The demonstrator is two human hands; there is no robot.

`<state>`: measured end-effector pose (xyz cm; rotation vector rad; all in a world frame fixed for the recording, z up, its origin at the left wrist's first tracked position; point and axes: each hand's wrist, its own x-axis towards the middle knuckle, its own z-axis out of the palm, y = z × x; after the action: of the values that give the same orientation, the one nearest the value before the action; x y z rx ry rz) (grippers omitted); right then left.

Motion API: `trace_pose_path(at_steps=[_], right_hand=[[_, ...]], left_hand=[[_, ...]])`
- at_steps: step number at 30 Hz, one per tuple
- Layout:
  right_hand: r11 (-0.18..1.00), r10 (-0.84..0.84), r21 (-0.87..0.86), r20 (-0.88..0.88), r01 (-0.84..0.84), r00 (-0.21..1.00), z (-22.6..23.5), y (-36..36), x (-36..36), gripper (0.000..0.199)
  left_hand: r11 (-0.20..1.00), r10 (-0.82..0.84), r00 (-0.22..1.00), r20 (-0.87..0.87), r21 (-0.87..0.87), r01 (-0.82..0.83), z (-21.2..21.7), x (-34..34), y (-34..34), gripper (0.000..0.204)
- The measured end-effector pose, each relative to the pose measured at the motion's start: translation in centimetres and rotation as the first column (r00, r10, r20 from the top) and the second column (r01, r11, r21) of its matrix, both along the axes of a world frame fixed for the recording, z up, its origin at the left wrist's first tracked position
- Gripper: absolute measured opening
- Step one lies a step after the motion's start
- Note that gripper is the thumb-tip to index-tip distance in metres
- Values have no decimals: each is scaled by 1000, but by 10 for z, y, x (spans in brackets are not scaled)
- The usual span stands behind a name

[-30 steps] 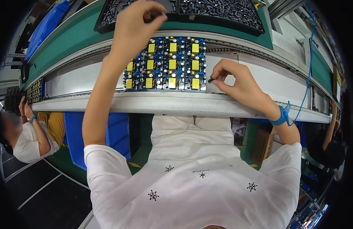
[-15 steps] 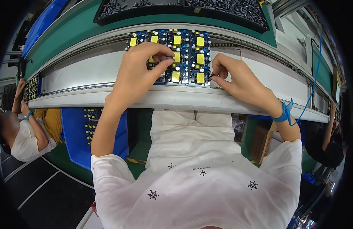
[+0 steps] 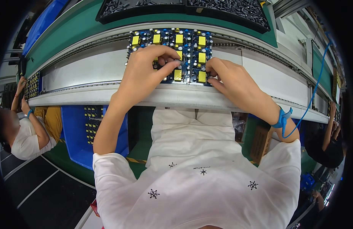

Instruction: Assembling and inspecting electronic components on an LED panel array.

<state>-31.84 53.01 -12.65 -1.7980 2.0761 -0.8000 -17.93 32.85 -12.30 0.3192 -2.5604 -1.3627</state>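
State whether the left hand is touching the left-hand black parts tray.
Apart. The head view shows it: the left hand is at the circuit boards, with a strip of green surface visible between it and the black tray.

Blue bin (image 3: 74, 133) lower left; cardboard box (image 3: 260, 146) right; white-shirted co-worker (image 3: 31, 139) far left.

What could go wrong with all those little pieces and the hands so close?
The small part in the left hand might slip and drop among the crowded pieces on the circuit boards. The right hand, at the boards' right edge, could bump a piece standing there and perhaps tilt it.
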Motion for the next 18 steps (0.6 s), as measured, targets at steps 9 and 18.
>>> trace_pose_path(at_steps=[9,18], right_hand=[[985,-167,56,77,163,983,9,20,-5,42],[977,-211,65,126,204,969,13,36,-4,38]], left_hand=[[957,-142,986,-88,-267,114,-2,-2,13,6],[856,-250,968,2,-468,222,-2,-11,14,5]])
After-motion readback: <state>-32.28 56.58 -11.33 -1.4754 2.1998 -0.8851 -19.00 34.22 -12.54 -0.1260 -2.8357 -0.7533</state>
